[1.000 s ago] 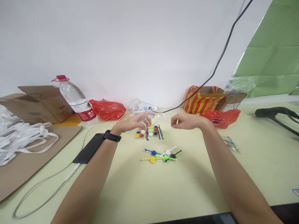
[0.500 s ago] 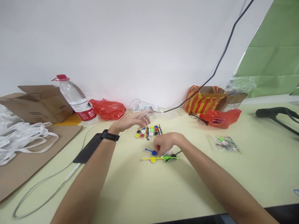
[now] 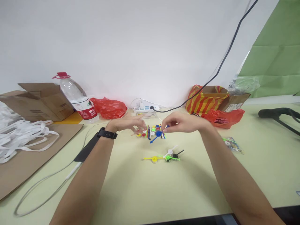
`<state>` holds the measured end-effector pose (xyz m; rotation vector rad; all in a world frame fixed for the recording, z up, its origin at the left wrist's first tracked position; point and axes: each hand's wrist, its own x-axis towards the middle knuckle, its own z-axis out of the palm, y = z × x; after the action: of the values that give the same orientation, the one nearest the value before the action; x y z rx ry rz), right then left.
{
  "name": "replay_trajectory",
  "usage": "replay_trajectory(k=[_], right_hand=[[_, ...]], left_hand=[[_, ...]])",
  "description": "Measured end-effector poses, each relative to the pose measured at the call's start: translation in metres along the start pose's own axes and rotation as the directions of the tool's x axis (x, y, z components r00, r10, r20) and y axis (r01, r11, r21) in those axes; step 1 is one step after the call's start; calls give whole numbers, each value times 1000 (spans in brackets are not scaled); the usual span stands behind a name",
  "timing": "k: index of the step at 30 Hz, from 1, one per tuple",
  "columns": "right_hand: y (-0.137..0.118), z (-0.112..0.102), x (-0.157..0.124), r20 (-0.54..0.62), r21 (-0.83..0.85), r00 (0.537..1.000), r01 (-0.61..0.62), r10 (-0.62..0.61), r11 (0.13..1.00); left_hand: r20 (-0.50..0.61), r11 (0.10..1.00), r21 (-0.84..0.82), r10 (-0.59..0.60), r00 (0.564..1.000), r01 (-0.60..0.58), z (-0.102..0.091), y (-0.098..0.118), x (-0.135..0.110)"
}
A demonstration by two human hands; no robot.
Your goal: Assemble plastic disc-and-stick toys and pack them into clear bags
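Note:
My right hand [image 3: 180,122] is raised above the table and pinches a blue spinner piece [image 3: 157,134], a small disc on a thin stick. My left hand [image 3: 127,124], with a black watch on the wrist, hovers close beside it; its fingers are curled round a clear plastic bag [image 3: 140,129] that is hard to make out. Just under both hands lies a packed set of coloured discs and sticks [image 3: 151,132]. Nearer to me on the yellow table [image 3: 145,190] lie loose yellow [image 3: 153,159], green [image 3: 169,158], white [image 3: 170,151] and black [image 3: 177,154] spinner pieces.
A black phone [image 3: 86,149] with a white cable lies left of my arm. Behind it are a water bottle [image 3: 77,98], cardboard boxes, white straps [image 3: 21,137] and a red bag [image 3: 109,108]. At the right stand a striped bag [image 3: 205,100], a small packet [image 3: 232,144] and a black handle [image 3: 276,113].
My right hand dropped to the loose pieces, took up the blue one and lifted it back towards my left hand. The left hand moved only slightly.

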<state>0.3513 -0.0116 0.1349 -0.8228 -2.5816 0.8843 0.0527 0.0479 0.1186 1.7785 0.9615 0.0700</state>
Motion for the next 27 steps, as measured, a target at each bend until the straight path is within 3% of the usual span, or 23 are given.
replay_trajectory(k=[2,5,7,8,16,24,27], right_hand=[[0,-13,-15,-188,83,982,4,12,997],[4,-24,-31,-526,137,849,20,55,990],[8,-25,-34,-629,115,772,-17,86,993],[10,-25,-33,-638,103,764,-41,98,994],[14,-10,-8,-390,5,915,-112,105,994],[12,-4,0,-257,-28,961,-110,99,994],[11,-3,2,-261,-25,960,-109,99,994]], left_hand=[[26,1000,-13,17,1000,-16,0,2,-1],[75,998,-25,54,996,-52,3,7,-3],[105,996,-22,84,991,-82,6,9,-3],[118,995,-19,100,988,-99,7,9,-3],[151,987,-27,159,976,-157,11,6,6],[182,976,-145,185,966,-160,16,13,7],[192,974,-158,189,963,-160,15,12,6]])
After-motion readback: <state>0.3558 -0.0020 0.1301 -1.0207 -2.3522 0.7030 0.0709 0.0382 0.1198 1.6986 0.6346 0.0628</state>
